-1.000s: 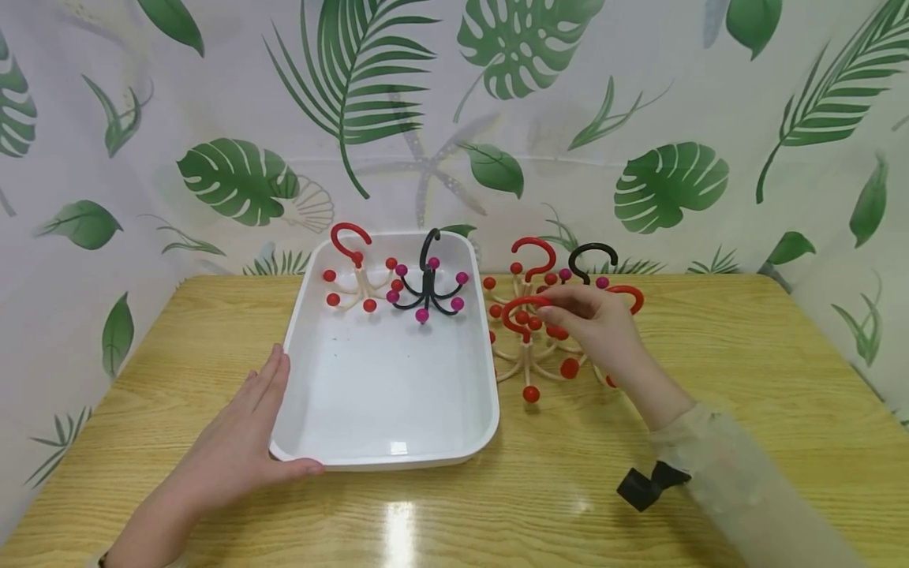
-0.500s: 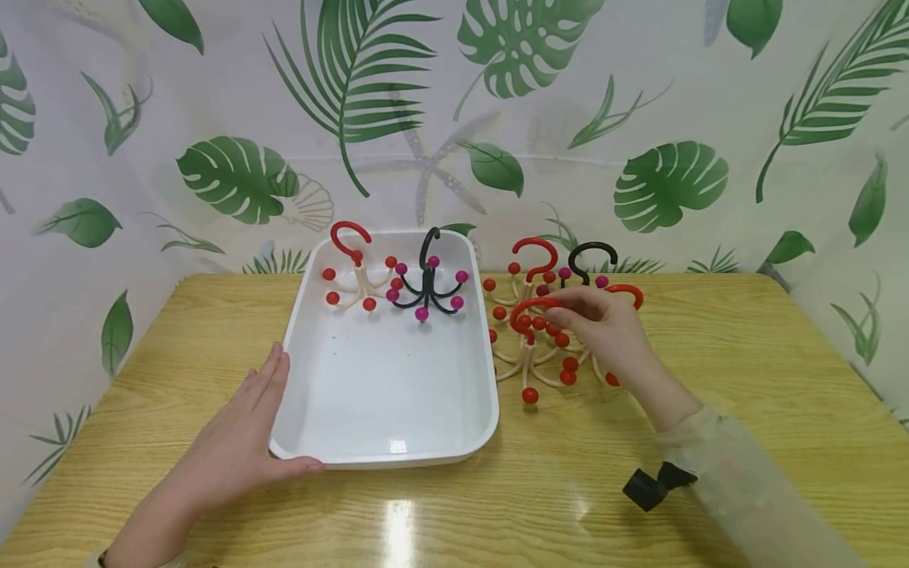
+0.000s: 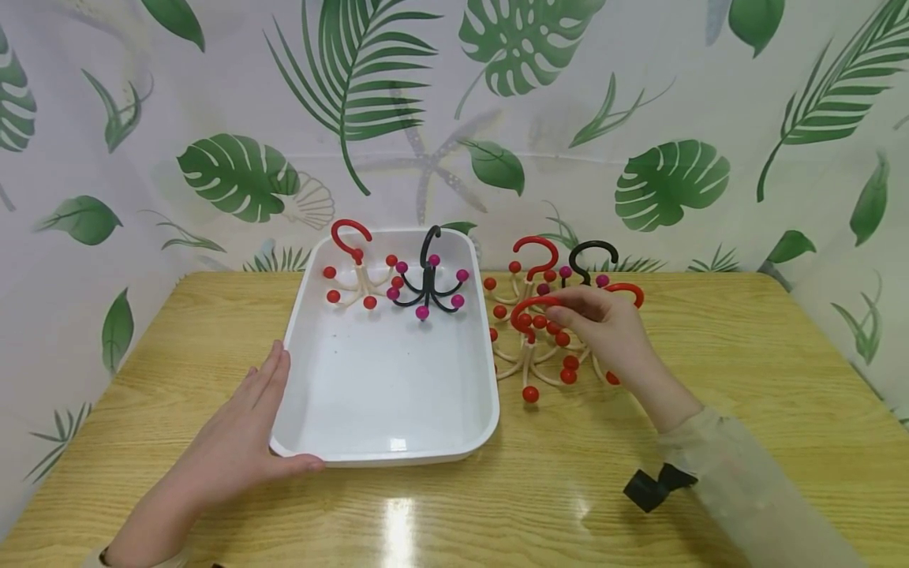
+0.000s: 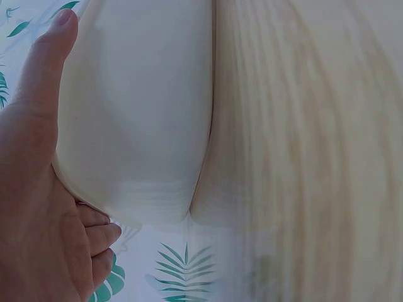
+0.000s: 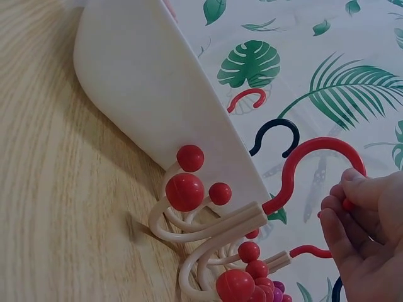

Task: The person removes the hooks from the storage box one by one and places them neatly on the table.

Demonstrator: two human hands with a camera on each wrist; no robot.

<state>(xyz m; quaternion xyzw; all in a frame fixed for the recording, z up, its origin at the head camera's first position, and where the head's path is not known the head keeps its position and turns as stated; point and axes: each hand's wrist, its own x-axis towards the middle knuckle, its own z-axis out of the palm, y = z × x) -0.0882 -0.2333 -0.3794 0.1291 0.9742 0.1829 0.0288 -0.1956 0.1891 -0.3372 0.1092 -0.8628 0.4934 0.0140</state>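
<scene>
My right hand (image 3: pixel 609 327) pinches the tip of the red hook of a multi-arm hanger (image 3: pixel 528 359) in the head view. This hanger has cream arms tipped with red balls and stands upright beside the tray. In the right wrist view, thumb and fingers meet at the end of its red hook (image 5: pixel 324 143). My left hand (image 3: pixel 237 438) rests against the near left corner of the white tray (image 3: pixel 383 457), fingers straight along the side and thumb across the front rim. In the left wrist view, the thumb (image 4: pixel 44 69) lies straight along the tray wall.
Inside the tray, at its far end, stand a red-hooked cream hanger (image 3: pixel 360 280) and a black hanger with pink balls (image 3: pixel 428 284). Right of the tray, more hangers crowd together, including a black hook (image 3: pixel 592 248) and another red hook (image 3: pixel 540 244). A leaf-patterned cloth backs the wooden table.
Over the first half second my right hand shifted slightly to the right with the pinched red hook. Since then it has stayed nearly still, and the left hand has not moved.
</scene>
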